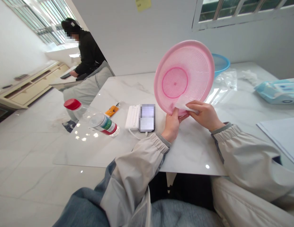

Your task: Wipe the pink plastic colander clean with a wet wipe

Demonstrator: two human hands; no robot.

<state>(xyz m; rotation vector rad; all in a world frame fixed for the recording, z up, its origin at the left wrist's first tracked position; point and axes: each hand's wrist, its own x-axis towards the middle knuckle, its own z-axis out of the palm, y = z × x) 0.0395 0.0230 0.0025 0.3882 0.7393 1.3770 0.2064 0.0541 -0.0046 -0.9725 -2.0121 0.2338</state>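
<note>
A pink mesh basket (199, 63) is tilted up above the table, its round inside turned toward me. My left hand (172, 126) grips its lower rim, thumb on the near side and fingers behind. Pinched in my right hand (205, 115) is a white wipe (183, 103), which lies against the inside of the basket near the lower rim. The two hands are close together, the right one just beside the left. Parts of the fingers under the rim are hidden.
The white marble table (191, 151) holds a phone (147, 118), a white power bank (132, 117), a red-capped bottle (104, 124) and an orange keychain (111, 111) on the left. Behind stands a blue basket (220, 64); right are a wipes pack (278, 91) and paper (283, 135). A person (88, 50) sits far left.
</note>
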